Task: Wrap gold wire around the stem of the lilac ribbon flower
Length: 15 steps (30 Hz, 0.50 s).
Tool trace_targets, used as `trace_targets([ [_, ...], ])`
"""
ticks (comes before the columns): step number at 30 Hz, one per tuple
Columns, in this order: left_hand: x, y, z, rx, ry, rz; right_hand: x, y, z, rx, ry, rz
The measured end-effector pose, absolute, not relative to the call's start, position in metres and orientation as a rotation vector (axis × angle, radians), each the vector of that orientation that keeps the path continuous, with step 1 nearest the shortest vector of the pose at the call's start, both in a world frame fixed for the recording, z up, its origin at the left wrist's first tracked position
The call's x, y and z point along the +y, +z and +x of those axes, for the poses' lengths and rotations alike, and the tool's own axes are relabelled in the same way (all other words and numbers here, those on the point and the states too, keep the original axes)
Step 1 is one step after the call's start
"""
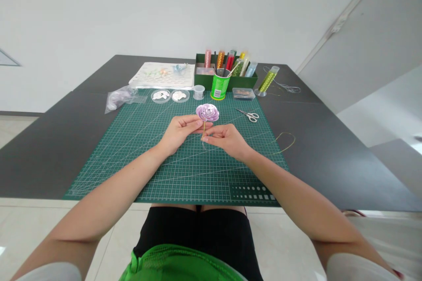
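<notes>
A light purple artificial flower (207, 113) with layered petals stands upright over the green cutting mat (158, 167). My left hand (183, 129) grips it just below the bloom, thumb and fingers closed from the left. Lower down, my right hand (227, 138) pinches the thin yellow-green stem (204, 128) between thumb and fingers. A short pale end pokes out beneath that pinch. White-handled scissors (251, 116) lie on the mat, to the right of the flower and beyond my right hand.
Behind the mat stand a green can (220, 87) of tools and a green box (204, 80) of thread spools. A yellow-green spool (268, 80) leans at right. Dishes of white pieces (161, 95), a plastic bag (120, 97) and a white board (158, 74) are at left.
</notes>
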<state>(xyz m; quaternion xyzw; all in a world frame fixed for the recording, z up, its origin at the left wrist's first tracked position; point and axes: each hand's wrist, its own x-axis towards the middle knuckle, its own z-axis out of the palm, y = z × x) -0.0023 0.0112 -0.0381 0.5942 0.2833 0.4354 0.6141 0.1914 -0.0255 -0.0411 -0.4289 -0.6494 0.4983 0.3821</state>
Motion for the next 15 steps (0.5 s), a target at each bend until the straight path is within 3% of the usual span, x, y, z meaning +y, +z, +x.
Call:
trace_targets([
  [7, 0.015, -0.038, -0.003, 0.676, 1.007, 1.461, -0.022, -0.043, 0.192, -1.685, 1.218, -1.111],
  [15, 0.076, -0.03, 0.011, 1.025, 1.076, 1.657, -0.005, -0.036, 0.215, -1.445, 0.857, -1.221],
])
